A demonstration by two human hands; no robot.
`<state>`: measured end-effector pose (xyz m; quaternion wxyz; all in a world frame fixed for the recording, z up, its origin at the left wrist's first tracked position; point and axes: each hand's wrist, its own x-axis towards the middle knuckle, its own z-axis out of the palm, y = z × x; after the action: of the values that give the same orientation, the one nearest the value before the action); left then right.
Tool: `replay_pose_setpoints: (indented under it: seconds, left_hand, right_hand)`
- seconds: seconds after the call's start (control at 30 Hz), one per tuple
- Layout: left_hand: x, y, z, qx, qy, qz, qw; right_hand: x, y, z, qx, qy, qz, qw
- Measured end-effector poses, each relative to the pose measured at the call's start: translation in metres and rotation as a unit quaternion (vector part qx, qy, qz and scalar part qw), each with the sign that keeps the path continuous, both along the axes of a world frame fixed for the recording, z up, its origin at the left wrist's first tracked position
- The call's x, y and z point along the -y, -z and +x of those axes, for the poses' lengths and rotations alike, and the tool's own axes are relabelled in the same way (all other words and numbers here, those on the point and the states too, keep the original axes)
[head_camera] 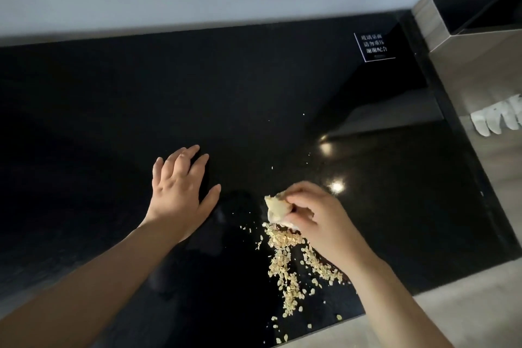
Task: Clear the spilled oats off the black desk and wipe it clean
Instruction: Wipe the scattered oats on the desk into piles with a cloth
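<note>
A glossy black desk (141,99) fills most of the view. Pale spilled oats (285,260) lie in a loose trail near its front right edge, with a few stray flakes farther back. My right hand (319,220) grips a crumpled pale cloth (278,209) and holds it against the desk at the upper end of the oat pile. My left hand (180,192) rests flat on the desk with its fingers spread, to the left of the oats and apart from them.
A small black sign (373,46) with white lettering lies at the desk's back right corner. A wall runs along the back. To the right stands a steel and wood unit (480,76) with white folded items (497,118). The floor (466,311) shows past the front right edge.
</note>
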<state>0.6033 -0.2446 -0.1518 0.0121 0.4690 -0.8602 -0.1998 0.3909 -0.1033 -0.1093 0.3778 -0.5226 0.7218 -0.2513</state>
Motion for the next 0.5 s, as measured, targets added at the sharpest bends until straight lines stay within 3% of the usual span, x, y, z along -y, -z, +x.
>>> replay_pose_setpoints:
  seconds: [0.2,0.4,0.5]
  left_hand:
    - [0.0,0.004,-0.002,0.012,0.001,-0.014,1.0]
    - [0.0,0.007,-0.001,0.009,0.005,-0.025,1.0]
    - [0.0,0.008,0.0,0.01,0.009,-0.032,0.999]
  right_hand:
    - [0.079,-0.018,-0.069,-0.083,0.106,-0.13,0.982]
    - [0.153,0.017,-0.121,-0.172,0.084,-0.098,0.977]
    - [0.151,0.034,-0.114,-0.149,0.09,-0.073,0.982]
